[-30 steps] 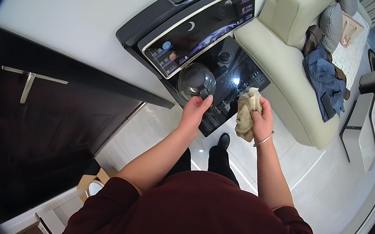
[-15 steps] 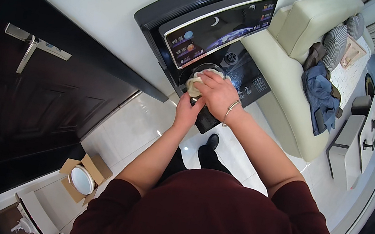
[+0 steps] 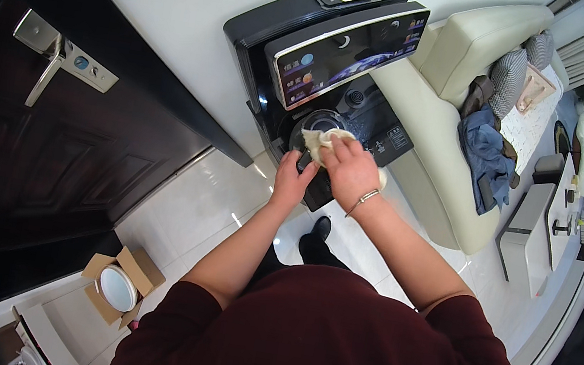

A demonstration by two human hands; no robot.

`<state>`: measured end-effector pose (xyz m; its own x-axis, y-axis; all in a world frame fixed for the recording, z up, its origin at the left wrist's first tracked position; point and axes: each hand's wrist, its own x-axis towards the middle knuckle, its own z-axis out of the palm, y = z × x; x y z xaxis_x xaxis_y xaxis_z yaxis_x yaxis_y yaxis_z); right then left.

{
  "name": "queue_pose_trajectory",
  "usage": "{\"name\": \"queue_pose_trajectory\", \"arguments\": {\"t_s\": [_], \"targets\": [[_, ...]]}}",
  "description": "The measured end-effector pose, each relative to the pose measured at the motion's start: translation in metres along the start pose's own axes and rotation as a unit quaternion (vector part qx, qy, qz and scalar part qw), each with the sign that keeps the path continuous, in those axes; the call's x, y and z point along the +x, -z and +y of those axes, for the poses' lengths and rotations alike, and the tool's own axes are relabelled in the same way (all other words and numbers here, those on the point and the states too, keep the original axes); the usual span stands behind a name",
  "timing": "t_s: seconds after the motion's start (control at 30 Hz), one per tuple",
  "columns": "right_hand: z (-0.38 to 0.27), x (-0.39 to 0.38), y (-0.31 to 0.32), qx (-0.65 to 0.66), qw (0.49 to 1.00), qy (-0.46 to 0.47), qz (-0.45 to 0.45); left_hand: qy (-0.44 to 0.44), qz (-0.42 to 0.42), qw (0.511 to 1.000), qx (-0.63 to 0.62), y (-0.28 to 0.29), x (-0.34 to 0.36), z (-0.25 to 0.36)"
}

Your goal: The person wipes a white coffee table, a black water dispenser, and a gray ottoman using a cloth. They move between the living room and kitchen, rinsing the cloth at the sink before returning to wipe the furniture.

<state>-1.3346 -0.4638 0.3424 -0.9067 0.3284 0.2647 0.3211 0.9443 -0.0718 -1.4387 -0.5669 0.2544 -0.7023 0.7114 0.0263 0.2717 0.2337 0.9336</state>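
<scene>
My right hand (image 3: 351, 170) is closed on a cream cloth (image 3: 320, 141), bunched under the fingers at the near side of a glass kettle (image 3: 322, 120). The kettle stands on the black top of a drinks machine with a wide screen (image 3: 350, 54). My left hand (image 3: 292, 179) is closed around the kettle's black handle (image 3: 304, 160), at the machine's front edge. Part of the kettle is hidden by the cloth and my right hand. To the right of it, a round black fitting (image 3: 355, 98) sits on the machine's top.
A dark door (image 3: 69, 140) with a metal lever handle stands at the left. Close on the right is a cream sofa (image 3: 427, 150) with blue clothing (image 3: 484, 152) on it. An open cardboard box (image 3: 144, 271) holding a white round container (image 3: 118, 288) is on the floor at lower left.
My right hand and the cloth have moved slightly right and nearer, uncovering more of the kettle's top. My left hand stays by the handle. The whole view has shifted a little.
</scene>
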Motion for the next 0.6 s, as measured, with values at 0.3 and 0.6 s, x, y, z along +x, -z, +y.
{"name": "queue_pose_trajectory", "arguments": {"t_s": [0.3, 0.6], "targets": [[0.02, 0.05, 0.001, -0.01, 0.999, 0.011, -0.041, 0.018, -0.051, 0.999, 0.002, 0.009, 0.006, 0.009], [0.002, 0.012, 0.007, 0.011, 0.999, 0.004, -0.035, -0.012, -0.037, 0.999, -0.001, 0.01, 0.008, -0.005]]}}
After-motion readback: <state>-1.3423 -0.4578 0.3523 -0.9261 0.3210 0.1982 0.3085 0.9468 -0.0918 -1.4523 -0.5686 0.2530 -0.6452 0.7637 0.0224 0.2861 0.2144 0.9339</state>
